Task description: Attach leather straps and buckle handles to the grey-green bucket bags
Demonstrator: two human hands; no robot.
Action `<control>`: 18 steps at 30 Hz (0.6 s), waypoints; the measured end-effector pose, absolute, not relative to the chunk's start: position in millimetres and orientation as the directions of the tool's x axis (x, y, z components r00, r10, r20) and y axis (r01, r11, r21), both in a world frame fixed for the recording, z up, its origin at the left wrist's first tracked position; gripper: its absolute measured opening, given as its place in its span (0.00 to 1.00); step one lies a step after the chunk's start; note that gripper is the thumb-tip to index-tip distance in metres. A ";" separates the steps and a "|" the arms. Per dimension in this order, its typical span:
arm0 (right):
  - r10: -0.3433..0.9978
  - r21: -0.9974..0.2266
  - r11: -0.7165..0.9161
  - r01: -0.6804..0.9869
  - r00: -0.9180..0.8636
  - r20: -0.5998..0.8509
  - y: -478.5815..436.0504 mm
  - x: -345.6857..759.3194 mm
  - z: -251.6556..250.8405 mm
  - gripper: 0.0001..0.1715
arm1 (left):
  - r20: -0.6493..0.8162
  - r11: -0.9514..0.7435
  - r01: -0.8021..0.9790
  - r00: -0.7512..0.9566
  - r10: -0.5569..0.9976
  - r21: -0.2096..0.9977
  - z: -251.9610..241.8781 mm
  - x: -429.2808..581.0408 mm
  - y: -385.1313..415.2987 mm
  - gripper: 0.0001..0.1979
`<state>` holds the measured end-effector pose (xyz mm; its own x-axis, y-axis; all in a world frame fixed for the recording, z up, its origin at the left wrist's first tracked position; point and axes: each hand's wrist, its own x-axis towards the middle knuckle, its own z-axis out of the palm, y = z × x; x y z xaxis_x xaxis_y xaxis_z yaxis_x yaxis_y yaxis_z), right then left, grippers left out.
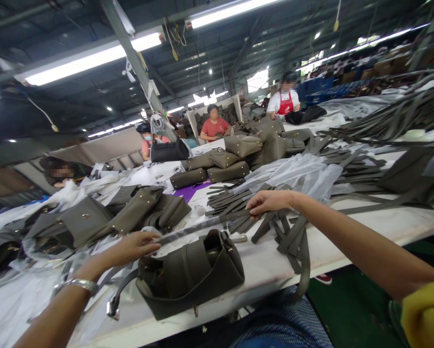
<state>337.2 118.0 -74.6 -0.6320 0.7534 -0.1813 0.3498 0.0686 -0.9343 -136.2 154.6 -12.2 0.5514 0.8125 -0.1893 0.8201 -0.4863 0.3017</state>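
Together, left hand (137, 246) and right hand (268, 202) on 1 strap (198, 227)

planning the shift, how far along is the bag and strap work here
Looks done: olive bags stacked farther up the table. In hand: the left hand and right hand hold a film-wrapped strap stretched above an open bag. Seemingly left: a heap of loose straps by the right hand, and more bags piled on the left.

Stacked olive bags (224, 164), heaped loose straps (383, 121), clear plastic (292, 173) — perhaps sleeves, purple sheet (193, 189), workers (214, 126) beyond
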 end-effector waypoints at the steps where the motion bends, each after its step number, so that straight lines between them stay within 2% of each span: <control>1: 0.743 -0.931 0.086 0.353 -0.646 -0.176 119.2 332.6 -70.4 0.25 | -0.241 -0.476 0.817 0.559 0.793 0.326 -14.3 -129.7 154.4 0.27; 4: 0.718 -0.920 0.137 0.368 -0.677 -0.163 122.4 319.6 -59.5 0.24 | -0.340 -0.471 0.796 0.594 0.729 0.381 -20.3 -106.9 156.3 0.29; 9: 0.713 -0.907 0.200 0.370 -0.690 -0.124 119.2 294.8 -44.0 0.22 | -0.248 -0.585 0.678 0.721 0.647 0.445 -23.4 -58.0 154.7 0.25; 11: 0.703 -0.907 0.228 0.354 -0.704 -0.098 115.4 283.0 -39.2 0.21 | -0.241 -0.587 0.618 0.768 0.594 0.523 -22.6 -37.7 150.3 0.24; 15: 0.685 -0.921 0.215 0.324 -0.722 -0.094 108.2 267.9 -35.7 0.21 | -0.262 -0.469 0.508 0.829 0.494 0.723 -18.6 -12.0 139.1 0.21; 18: 0.678 -0.912 0.175 0.370 -0.717 -0.161 104.4 274.9 -38.3 0.21 | -0.276 -0.485 0.542 0.811 0.516 0.687 -14.5 -14.8 135.0 0.22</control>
<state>274.9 104.4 -38.3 -0.7169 0.6784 -0.1610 0.3703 0.1747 -0.9123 -14.8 135.0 -14.5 0.8110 0.5158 -0.2761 0.5420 -0.4845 0.6866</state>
